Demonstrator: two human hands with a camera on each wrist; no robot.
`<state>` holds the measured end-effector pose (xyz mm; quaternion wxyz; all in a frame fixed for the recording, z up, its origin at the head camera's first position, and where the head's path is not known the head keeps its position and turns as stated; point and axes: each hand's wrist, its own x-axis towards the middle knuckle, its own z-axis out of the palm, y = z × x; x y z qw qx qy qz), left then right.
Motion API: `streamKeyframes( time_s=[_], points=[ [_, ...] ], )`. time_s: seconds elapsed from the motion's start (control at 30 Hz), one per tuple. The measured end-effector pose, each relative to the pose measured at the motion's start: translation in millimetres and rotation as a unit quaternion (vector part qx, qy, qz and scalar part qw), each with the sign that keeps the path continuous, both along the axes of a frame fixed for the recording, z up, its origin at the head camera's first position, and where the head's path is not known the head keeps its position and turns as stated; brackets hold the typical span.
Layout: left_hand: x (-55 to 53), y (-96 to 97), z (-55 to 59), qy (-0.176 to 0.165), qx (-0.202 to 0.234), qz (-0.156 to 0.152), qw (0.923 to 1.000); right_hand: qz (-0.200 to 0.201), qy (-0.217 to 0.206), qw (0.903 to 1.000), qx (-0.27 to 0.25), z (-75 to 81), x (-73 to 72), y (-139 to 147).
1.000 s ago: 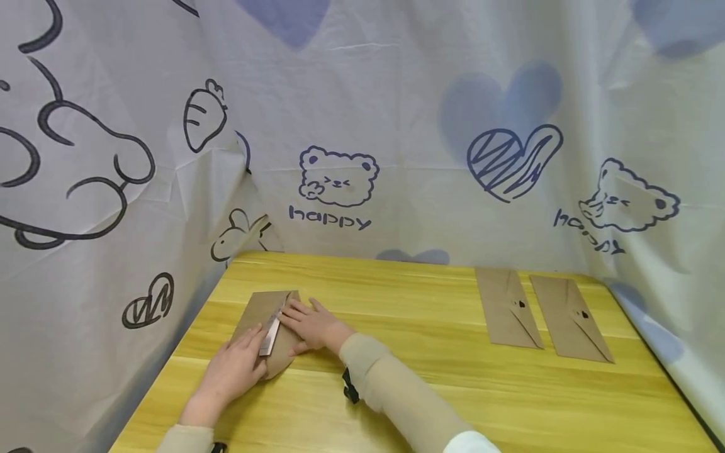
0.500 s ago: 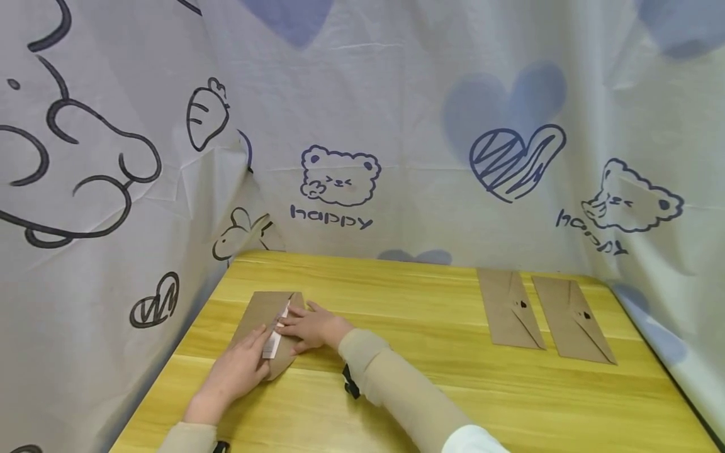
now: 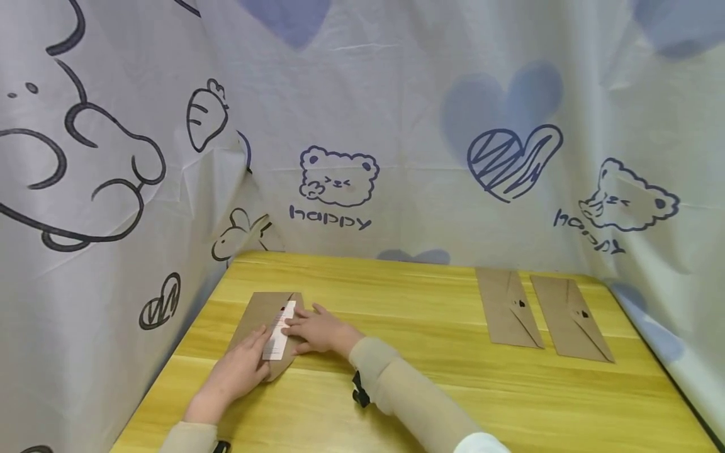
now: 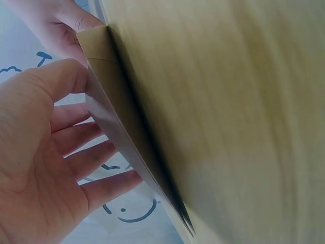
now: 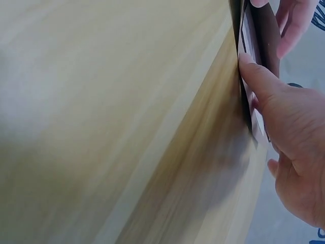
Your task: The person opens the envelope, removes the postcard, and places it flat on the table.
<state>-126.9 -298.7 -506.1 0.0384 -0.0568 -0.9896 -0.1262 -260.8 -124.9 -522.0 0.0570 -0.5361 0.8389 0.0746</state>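
In the head view a brown paper envelope (image 3: 252, 313) lies slanted at the table's left, its flap (image 3: 282, 368) spread toward the right. A white printed card (image 3: 275, 346) with a small dark mark near its far end shows along the opening. My left hand (image 3: 232, 371) rests on the envelope's near-left part with extended fingers, its thumb at the near edge. My right hand (image 3: 318, 330) touches the card with nearly straight fingertips, its thumb on the flap. In the left wrist view the envelope (image 4: 119, 104) stands slightly off the table. The right fingertips are partly hidden in the right wrist view.
Two closed brown envelopes lie side by side at the table's right, one nearer the middle (image 3: 501, 314) and one farther right (image 3: 566, 324). White cloth (image 3: 419, 214) with printed drawings hangs around the yellow wood-grain table (image 3: 396, 302).
The white card has shifted a little to the right, and a wider strip of it shows. My right hand has moved slightly rightward; my left hand stays on the envelope.
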Motion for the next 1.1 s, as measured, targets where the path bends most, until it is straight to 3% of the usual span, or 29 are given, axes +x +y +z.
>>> streamKeyframes(
  time_s=[0.5,0.8,0.97,1.1],
  points=[
    [-0.6,-0.6,-0.6,-0.011,-0.003,-0.002,0.9999,-0.033,-0.044,0.9982,-0.025,1.9,-4.2,27.1],
    [-0.5,-0.7,-4.7,-0.017,-0.008,-0.01,0.9998,-0.047,-0.07,0.9953,-0.048,4.5,1.5,31.6],
    [-1.3,-0.3,-6.8,-0.014,-0.007,-0.013,0.9998,-0.035,-0.03,0.9932,-0.107,2.1,-0.2,25.0],
    [-4.6,-0.2,-6.1,-0.006,-0.005,-0.021,0.9997,-0.038,0.008,0.9842,-0.173,-1.2,-4.9,18.7]
  ],
)
